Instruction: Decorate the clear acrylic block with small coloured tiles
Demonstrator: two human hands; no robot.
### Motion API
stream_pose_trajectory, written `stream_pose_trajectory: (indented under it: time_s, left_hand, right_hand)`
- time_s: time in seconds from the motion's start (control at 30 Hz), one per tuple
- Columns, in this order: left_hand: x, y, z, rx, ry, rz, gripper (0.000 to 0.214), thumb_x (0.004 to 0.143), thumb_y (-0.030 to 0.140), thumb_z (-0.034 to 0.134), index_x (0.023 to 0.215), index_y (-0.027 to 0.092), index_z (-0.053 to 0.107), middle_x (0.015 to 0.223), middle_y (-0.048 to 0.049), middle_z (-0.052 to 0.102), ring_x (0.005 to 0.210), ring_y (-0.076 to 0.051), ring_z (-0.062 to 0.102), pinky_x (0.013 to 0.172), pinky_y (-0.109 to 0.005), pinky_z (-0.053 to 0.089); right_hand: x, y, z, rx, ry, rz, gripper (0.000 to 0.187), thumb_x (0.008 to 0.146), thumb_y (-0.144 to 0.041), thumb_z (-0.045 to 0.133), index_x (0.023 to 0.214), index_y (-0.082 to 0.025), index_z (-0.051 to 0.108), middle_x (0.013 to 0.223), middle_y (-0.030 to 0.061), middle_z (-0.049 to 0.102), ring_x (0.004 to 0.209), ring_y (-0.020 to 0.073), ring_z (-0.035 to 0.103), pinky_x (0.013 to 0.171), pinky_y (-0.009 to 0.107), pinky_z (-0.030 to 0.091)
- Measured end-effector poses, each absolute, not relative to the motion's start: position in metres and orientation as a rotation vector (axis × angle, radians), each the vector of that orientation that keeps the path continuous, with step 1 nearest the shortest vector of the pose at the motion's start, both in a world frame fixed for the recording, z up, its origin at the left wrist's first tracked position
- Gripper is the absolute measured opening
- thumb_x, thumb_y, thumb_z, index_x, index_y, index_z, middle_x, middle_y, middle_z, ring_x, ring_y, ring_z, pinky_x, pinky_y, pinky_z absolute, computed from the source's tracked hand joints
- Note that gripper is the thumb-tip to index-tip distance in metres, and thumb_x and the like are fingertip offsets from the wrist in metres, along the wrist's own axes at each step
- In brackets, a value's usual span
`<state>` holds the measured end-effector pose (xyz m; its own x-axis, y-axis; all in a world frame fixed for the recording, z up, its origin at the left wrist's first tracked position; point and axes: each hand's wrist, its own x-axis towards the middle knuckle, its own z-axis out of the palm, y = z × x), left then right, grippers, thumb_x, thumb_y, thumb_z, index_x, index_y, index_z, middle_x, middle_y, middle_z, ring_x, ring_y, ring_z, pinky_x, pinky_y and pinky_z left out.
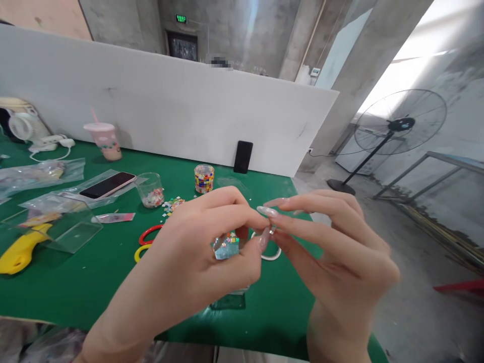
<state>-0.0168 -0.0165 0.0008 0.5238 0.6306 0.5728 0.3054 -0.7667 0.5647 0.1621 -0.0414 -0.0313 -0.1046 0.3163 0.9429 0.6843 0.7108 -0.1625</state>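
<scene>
Silvery tiny piece [272, 231], glinting, mostly hidden; left grip [191, 239] and right grip [346, 249] were both clamped on it.

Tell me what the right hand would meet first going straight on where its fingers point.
Most likely the left hand, whose thumb and index finger lie just ahead of the fingers of the right hand. Whether they touch is hard to tell from this one view.

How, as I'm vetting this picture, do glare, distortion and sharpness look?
Head view: glare bleaches the upper right, above the floor fan; head view: the concrete pillar leans outward, likely wide-angle distortion; head view: the left hand and right hand look sharp; head view: pixelation covers a patch above the partition.
</scene>
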Motion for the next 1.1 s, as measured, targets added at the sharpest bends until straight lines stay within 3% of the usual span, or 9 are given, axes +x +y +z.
stream_pose_trajectory:
  time_s: [0.2, 0.37, 0.43, 0.5, 0.57, 0.67, 0.83, 1.1]
  left_hand:
    - [-0.017, -0.017, 0.002, 2.353, 0.799, 1.211, 0.013, 0.083, 0.012, 0.06, 0.075, 0.021, 0.066, 0.07, 0.0055, 0.057, 0.06, -0.005, 0.052, 0.051, -0.015, 0.042]
    - [-0.02, -0.022, -0.002, 2.435, 0.846, 1.349, 0.018, 0.082, 0.007, 0.059, 0.082, 0.022, 0.069, 0.073, 0.0065, 0.058, 0.061, -0.005, 0.052, 0.054, -0.015, 0.043]
    - [-0.02, -0.021, -0.004, 2.47, 0.875, 1.467, 0.015, 0.082, 0.008, 0.061, 0.084, 0.021, 0.069, 0.077, 0.0052, 0.06, 0.064, -0.005, 0.054, 0.058, -0.017, 0.046]
    - [-0.018, -0.019, -0.007, 2.526, 0.903, 1.634, 0.012, 0.083, 0.009, 0.062, 0.086, 0.019, 0.069, 0.079, 0.0028, 0.061, 0.068, -0.008, 0.056, 0.066, -0.021, 0.049]
    - [-0.015, -0.016, -0.01, 2.637, 0.888, 1.739, 0.01, 0.086, 0.012, 0.061, 0.089, 0.017, 0.069, 0.077, 0.0009, 0.061, 0.07, -0.011, 0.056, 0.072, -0.025, 0.051]
    - [-0.01, -0.015, -0.012, 2.818, 0.889, 1.679, 0.009, 0.089, 0.013, 0.06, 0.09, 0.014, 0.069, 0.075, -0.0004, 0.061, 0.068, -0.013, 0.054, 0.067, -0.028, 0.049]
    - [-0.006, -0.019, -0.014, 2.906, 0.769, 1.628, 0.009, 0.089, 0.009, 0.06, 0.095, 0.008, 0.066, 0.074, -0.0028, 0.063, 0.068, -0.014, 0.051, 0.058, -0.031, 0.043]
    - [-0.006, -0.019, -0.013, 2.876, 0.682, 1.653, 0.009, 0.092, 0.009, 0.058, 0.095, 0.008, 0.065, 0.076, -0.0035, 0.065, 0.067, -0.014, 0.052, 0.058, -0.031, 0.044]
  right_hand:
    - [0.162, -0.044, -0.029, -0.835, -1.782, -0.222, 0.042, 0.079, 0.003, 0.065, 0.111, -0.025, 0.071, 0.107, 0.003, 0.07, 0.093, 0.0199, 0.064, 0.078, 0.038, 0.053]
    - [0.159, -0.05, -0.031, -0.951, -1.716, 0.158, 0.051, 0.085, -0.011, 0.067, 0.132, -0.029, 0.054, 0.115, 0.0014, 0.064, 0.101, 0.0176, 0.06, 0.081, 0.031, 0.051]
    - [0.161, -0.05, -0.031, -0.996, -1.664, 0.284, 0.037, 0.086, -0.019, 0.069, 0.12, -0.029, 0.058, 0.101, -0.0013, 0.064, 0.091, 0.0151, 0.06, 0.075, 0.027, 0.051]
    - [0.163, -0.049, -0.031, -1.027, -1.67, 0.413, 0.009, 0.092, -0.03, 0.063, 0.1, -0.027, 0.061, 0.085, -0.0036, 0.062, 0.076, 0.0116, 0.057, 0.066, 0.024, 0.048]
    - [0.163, -0.049, -0.03, -1.01, -1.687, 0.53, 0.026, 0.099, -0.043, 0.045, 0.088, -0.025, 0.061, 0.077, -0.0034, 0.061, 0.066, 0.0098, 0.054, 0.059, 0.023, 0.044]
    - [0.159, -0.049, -0.03, -0.988, -1.62, 0.633, 0.046, 0.102, -0.05, 0.027, 0.082, -0.024, 0.06, 0.071, -0.0027, 0.058, 0.063, 0.0094, 0.051, 0.056, 0.023, 0.041]
    - [0.148, -0.05, -0.033, -1.02, -1.474, 0.627, 0.039, 0.102, -0.038, 0.042, 0.068, -0.021, 0.051, 0.058, -0.0058, 0.044, 0.053, 0.007, 0.041, 0.049, 0.022, 0.033]
    - [0.151, -0.053, -0.03, -1.008, -1.404, 0.841, 0.041, 0.101, -0.04, 0.044, 0.065, -0.02, 0.047, 0.06, -0.0052, 0.045, 0.055, 0.007, 0.042, 0.049, 0.023, 0.035]
